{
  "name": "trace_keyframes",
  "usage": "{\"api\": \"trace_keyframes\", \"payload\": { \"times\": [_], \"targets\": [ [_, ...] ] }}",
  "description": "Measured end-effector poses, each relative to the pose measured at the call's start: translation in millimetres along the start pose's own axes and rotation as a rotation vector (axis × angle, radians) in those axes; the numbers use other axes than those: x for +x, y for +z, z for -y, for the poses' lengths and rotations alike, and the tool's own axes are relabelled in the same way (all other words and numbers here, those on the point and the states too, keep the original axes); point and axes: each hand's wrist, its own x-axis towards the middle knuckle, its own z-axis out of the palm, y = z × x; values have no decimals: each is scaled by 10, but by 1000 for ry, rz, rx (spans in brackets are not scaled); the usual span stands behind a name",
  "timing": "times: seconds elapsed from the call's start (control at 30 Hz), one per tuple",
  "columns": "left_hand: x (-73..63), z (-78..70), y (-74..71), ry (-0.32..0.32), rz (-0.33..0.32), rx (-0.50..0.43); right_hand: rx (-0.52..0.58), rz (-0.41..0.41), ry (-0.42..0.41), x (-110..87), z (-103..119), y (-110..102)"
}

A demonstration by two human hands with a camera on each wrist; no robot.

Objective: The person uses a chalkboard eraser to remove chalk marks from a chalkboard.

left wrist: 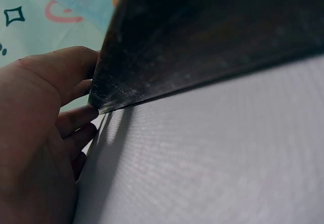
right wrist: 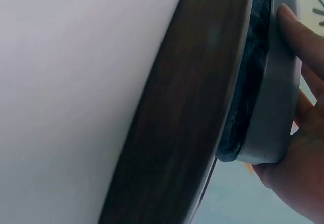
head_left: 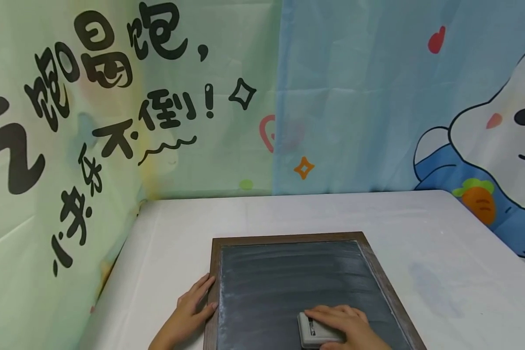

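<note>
A small chalkboard (head_left: 288, 287) in a brown wooden frame (head_left: 288, 238) lies on the white table, its dark surface streaked with pale smears. At the frame's left side, my left hand (head_left: 188, 308) touches the edge with fingertips and thumb; the left wrist view shows this hand (left wrist: 35, 113) against the dark edge. My right hand (head_left: 347, 325) grips a board eraser (head_left: 308, 333) over the lower right of the board. From the right wrist, the eraser (right wrist: 273, 92) shows a grey body and a dark felt pad (right wrist: 248, 82), felt side toward the board.
The white table (head_left: 179, 228) spreads around the board, with a faint bluish stain (head_left: 435, 289) to its right. Behind stand printed cloth backdrops: a green one (head_left: 227, 43) with black writing and a blue one (head_left: 354, 97) with a cartoon animal (head_left: 503, 136).
</note>
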Motion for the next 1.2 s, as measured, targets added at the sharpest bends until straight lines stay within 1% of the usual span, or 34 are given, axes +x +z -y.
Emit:
{"api": "trace_keyframes", "payload": {
  "times": [0.1,0.2,0.27,0.33,0.37,0.43,0.5,0.63,0.83,0.9,0.97,1.03,1.13,1.2],
  "targets": [
    [5,-10,-1,1,8,1,-20,-17,17,-111,-119,-68],
    [4,-14,7,3,11,5,-58,-67,-25,-221,-243,-124],
    [1,-10,4,3,6,7,-65,-78,-43,-279,-321,-164],
    [-4,-8,2,5,4,6,-115,-103,-63,-332,-398,-195],
    [-3,-6,3,6,2,5,-124,-106,-59,-357,-430,-212],
    [-2,-2,5,16,-2,3,-142,-82,-16,-414,-490,-251],
    [0,3,8,23,-4,-2,-190,-88,-1,-464,-554,-277],
    [9,17,16,37,-4,12,-204,-43,8,-531,-682,-326],
    [5,16,19,26,1,20,-179,30,10,-508,-742,-358],
    [1,14,17,20,4,18,-161,37,24,-498,-723,-376],
    [2,15,16,19,7,17,-140,49,61,-487,-691,-390],
    [7,17,17,16,6,23,-137,46,69,-480,-669,-399],
    [10,18,16,21,6,26,-110,42,55,-457,-639,-431],
    [9,16,13,23,8,24,-54,70,41,-430,-632,-479]
  ]
}}
